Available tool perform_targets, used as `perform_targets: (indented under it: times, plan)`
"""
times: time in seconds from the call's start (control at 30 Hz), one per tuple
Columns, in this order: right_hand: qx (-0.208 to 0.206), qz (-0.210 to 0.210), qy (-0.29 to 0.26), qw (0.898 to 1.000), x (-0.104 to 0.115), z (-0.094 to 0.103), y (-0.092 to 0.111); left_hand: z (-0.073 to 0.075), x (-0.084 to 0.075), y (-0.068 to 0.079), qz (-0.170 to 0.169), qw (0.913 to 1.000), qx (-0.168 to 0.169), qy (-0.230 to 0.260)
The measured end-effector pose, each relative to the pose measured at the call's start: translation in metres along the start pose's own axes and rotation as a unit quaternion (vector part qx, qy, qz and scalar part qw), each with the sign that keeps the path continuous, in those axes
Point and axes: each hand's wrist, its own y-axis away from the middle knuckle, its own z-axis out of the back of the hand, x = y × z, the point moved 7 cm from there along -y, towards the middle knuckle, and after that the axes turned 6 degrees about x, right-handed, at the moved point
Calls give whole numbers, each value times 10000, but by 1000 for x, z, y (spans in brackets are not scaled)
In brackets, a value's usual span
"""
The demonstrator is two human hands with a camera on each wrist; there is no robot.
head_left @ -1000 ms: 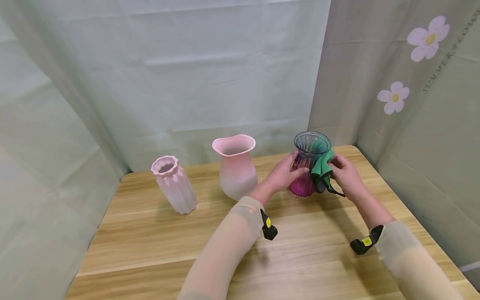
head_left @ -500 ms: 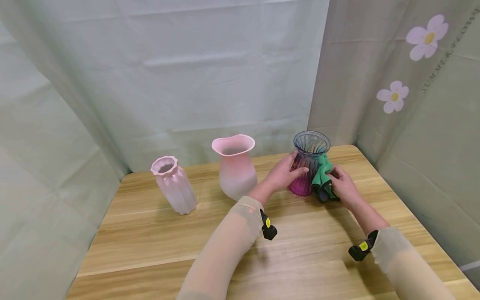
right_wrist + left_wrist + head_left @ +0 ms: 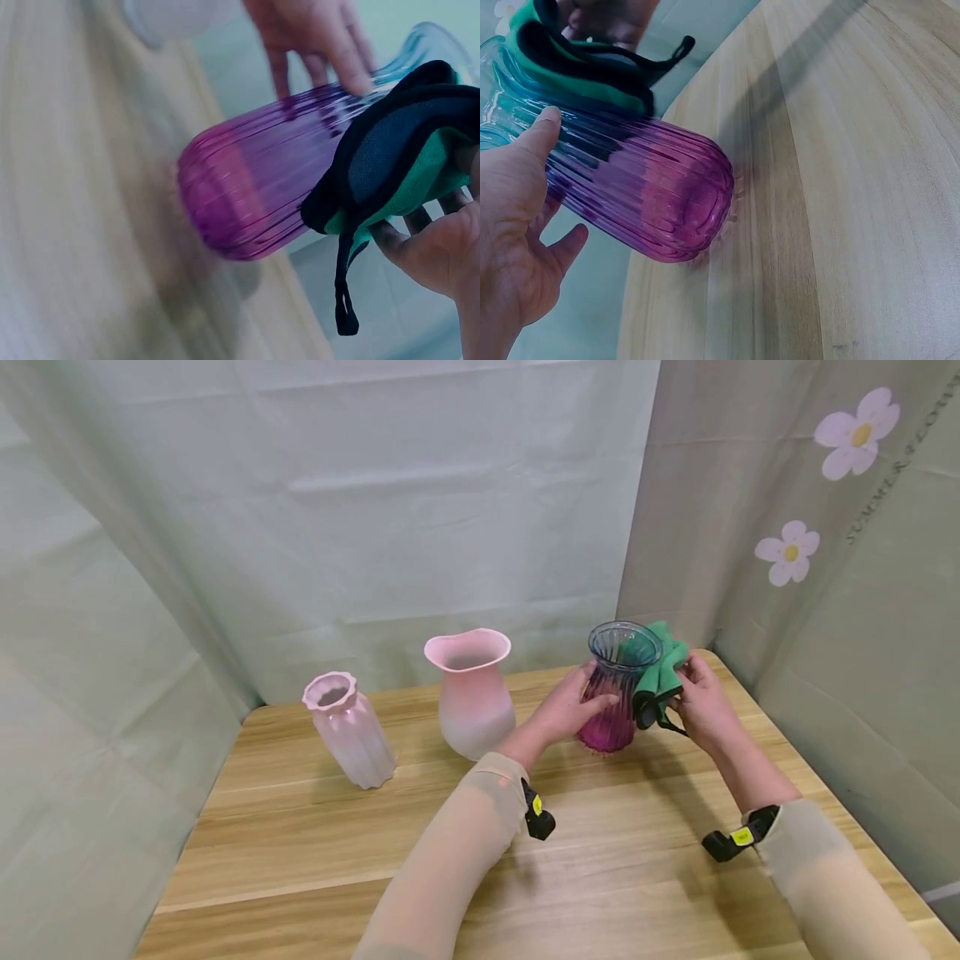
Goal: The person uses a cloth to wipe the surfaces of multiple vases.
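Observation:
A ribbed glass vase [image 3: 609, 718], blue at the rim and magenta at the base, stands upright at the table's back right. My left hand [image 3: 564, 703] grips its left side, thumb across the front and fingers around the back. On the opposite side my right hand [image 3: 705, 697] holds a bunched green cloth [image 3: 663, 670] with black edging and a hanging loop. The cloth lies against the upper right of the vase, just under and beside the rim. In the right wrist view, a dark patch [image 3: 405, 142] shows on the cloth. Some right fingers are hidden behind it.
A pink-and-white vase [image 3: 474, 702] with a wavy flared mouth stands left of the glass one. Farther left is a slimmer pleated pink vase [image 3: 351, 735]. The wooden table [image 3: 300, 852] ends at a pale curtain [image 3: 390, 510] behind and at the sides.
My right hand and the cloth dipped lower along the vase's right side, then rose up to the rim. My left hand and the vases stay in place.

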Motion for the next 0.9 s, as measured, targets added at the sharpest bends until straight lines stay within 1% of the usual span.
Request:
perform_targets:
  times: [0.1, 0.17, 0.3, 0.5, 0.6, 0.67, 0.7, 0.8, 0.9]
  plan:
    - [-87, 154, -546, 9983, 11, 2, 0, -1, -1, 0, -3, 10000, 41, 33]
    - [-165, 222, -726, 9970, 15, 3, 1, -1, -2, 1, -10, 10000, 53, 56]
    - [-162, 200, -808, 9964, 17, 5, 0, -1, -1, 0, 27, 9999, 46, 95]
    - [-86, 150, -677, 9976, 9, 3, -5, -1, 2, -1, -9, 9999, 10, 151]
    - [-88, 105, -399, 9991, 2, 3, -7, -1, 2, -1, -29, 9999, -10, 132]
    - [-69, 48, -92, 9999, -3, 3, -8, -1, 2, -1, -32, 9999, -4, 112]
    - [-55, 17, 161, 9999, -6, 3, -8, -1, 2, -1, -25, 9999, 0, 106]
    - [60, -86, 878, 9961, -14, 4, -6, -1, 2, -2, -19, 10000, -5, 62]
    - [182, -157, 1317, 9910, -23, 8, -2, -1, 2, -2, -18, 10000, -12, 18]
